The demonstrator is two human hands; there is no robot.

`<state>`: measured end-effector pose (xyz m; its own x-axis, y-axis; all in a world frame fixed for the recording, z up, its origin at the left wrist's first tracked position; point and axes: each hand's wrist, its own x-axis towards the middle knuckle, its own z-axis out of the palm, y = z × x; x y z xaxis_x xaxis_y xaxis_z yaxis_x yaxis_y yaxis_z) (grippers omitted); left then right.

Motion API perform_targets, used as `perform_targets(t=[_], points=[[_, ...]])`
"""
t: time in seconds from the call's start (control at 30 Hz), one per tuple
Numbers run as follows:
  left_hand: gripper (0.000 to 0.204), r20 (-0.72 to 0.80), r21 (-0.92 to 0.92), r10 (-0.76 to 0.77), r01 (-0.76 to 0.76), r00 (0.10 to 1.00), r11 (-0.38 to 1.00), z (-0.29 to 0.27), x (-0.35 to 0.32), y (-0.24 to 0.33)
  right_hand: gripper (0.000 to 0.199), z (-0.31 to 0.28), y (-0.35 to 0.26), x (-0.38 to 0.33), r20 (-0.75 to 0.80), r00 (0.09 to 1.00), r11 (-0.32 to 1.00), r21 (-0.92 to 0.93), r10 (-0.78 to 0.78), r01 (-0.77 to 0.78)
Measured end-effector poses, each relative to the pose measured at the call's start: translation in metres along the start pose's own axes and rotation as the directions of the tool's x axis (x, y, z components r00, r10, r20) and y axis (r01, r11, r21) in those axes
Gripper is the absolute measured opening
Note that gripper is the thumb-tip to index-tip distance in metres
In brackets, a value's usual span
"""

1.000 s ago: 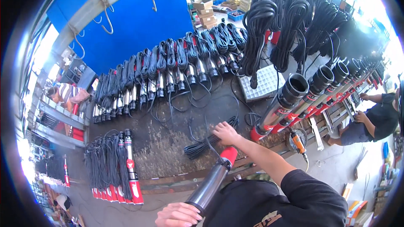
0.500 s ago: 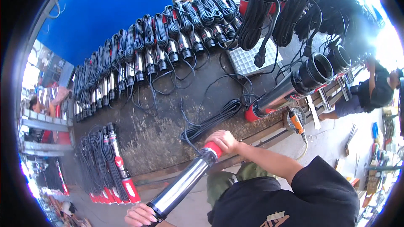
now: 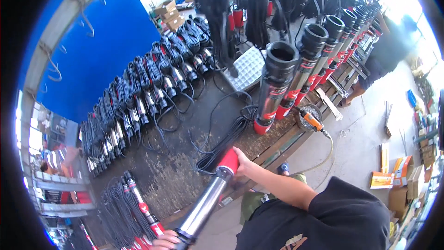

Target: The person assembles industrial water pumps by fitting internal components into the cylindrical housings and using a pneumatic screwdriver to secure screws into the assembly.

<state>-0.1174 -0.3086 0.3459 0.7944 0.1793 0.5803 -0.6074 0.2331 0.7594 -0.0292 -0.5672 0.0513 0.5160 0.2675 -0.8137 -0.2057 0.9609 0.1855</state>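
A submersible pump [image 3: 203,206], a shiny steel tube with a red end cap and a black collar, lies slanted across the front edge of the workbench. My right hand [image 3: 241,162] grips it at the red end, fingers partly hidden behind the cap. At the lower edge my left hand [image 3: 165,240] is closed around the black collar end. A coil of black cable [image 3: 226,141] rests on the bench just past the red cap; whether it joins this pump is hard to see.
Several pumps [image 3: 275,88] stand upright along the bench's right side, beside a white gridded tray [image 3: 247,69]. A long row of cabled pumps [image 3: 138,104] fills the far left. An orange power tool [image 3: 312,120] sits at the right edge, with a person [image 3: 381,51] beyond.
The view has turned, bringing more upright pumps into sight on the right. My right hand has shifted from the top of the red cap to its side. Both hands keep hold of the pump.
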Motion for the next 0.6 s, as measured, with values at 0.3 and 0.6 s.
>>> perform_targets(t=[0.3, 0.6], points=[[0.025, 0.860, -0.048, 0.071, -0.059, 0.506, 0.997, 0.147, -0.041, 0.054, 0.061, -0.050, -0.008, -0.047, 0.166, 0.979, 0.992, -0.068, 0.118, -0.108], [0.031, 0.868, 0.075, -0.018, -0.096, 0.496, 0.993, 0.217, -0.072, 0.082, 0.070, -0.087, -0.016, -0.130, 0.035, 0.944, 0.910, -0.280, 0.328, -0.306]])
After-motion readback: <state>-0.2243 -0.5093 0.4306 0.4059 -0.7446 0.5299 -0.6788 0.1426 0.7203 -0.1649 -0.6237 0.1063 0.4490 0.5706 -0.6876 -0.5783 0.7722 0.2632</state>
